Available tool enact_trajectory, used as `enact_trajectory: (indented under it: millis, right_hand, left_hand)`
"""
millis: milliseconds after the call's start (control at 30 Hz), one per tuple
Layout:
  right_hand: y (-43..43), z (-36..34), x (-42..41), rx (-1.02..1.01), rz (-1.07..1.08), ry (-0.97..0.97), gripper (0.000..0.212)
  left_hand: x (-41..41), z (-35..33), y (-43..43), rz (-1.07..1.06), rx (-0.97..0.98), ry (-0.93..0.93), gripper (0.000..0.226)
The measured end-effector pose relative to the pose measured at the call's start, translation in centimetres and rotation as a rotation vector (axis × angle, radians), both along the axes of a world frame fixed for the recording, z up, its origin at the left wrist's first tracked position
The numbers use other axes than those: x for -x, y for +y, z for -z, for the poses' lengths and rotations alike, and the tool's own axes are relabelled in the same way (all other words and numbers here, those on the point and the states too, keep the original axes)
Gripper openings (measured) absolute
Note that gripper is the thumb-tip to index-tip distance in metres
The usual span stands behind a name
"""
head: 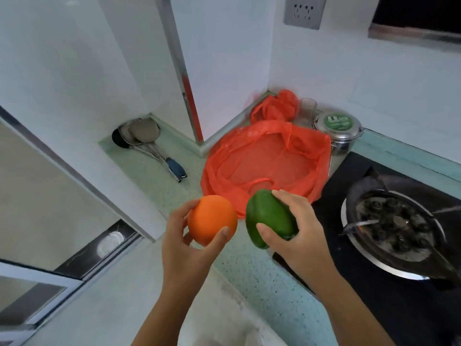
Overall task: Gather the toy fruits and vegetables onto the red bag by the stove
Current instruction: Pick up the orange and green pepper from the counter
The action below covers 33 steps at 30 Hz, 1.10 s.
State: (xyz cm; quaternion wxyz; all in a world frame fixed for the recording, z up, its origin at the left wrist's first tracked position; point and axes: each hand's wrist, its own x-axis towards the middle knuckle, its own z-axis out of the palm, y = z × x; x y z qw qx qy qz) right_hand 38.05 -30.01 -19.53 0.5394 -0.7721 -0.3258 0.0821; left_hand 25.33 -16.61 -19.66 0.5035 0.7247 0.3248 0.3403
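A red plastic bag [264, 156] lies spread flat on the pale green counter, in the corner just left of the stove. My left hand [182, 243] grips a toy orange [212, 219] with thumb and fingers curled round it, held above the counter just short of the bag's near edge. My right hand [296, 233] grips a green toy bell pepper [270, 217] beside the orange, over the bag's near rim. Nothing lies on the bag.
A black gas stove [389, 295] with a burner [396, 223] fills the right side. A steel lidded tin [340, 132] and a clear cup [306, 109] stand behind the bag. Ladles with a blue handle [152, 148] lie in the left corner. A wall socket [304, 11] is above.
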Motion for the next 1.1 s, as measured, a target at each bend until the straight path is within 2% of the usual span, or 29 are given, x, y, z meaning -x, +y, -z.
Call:
enact_trajectory:
  millis: [200,367,600,800,967,1100]
  right_hand:
    - [3.7,0.8,-3.6,0.108,0.151,0.002,0.059]
    - [7.2,1.4,-6.2,0.156,0.341,0.007,0.058]
    - [12.0,3.0,-10.2,0.221,0.55,0.044,0.059]
    - [14.1,5.3,-14.2,0.274,0.678,0.072,0.061]
    - [14.6,7.0,-17.1,0.325,0.769,0.081,0.063]
    - [14.4,8.2,-19.6,0.365,0.805,0.098,0.065]
  left_hand:
    - [-4.4,1.9,6.0,0.076,0.046,0.051,0.064]
    - [-10.1,3.2,11.3,0.295,-0.044,0.086,0.06]
    - [-18.5,5.1,17.0,0.507,-0.026,0.104,0.06]
    - [-23.9,7.8,18.7,0.625,-0.045,0.136,0.067]
    - [-28.0,9.2,18.9,0.751,-0.108,0.138,0.064]
    - [-31.0,10.7,18.6,0.77,-0.092,0.138,0.062]
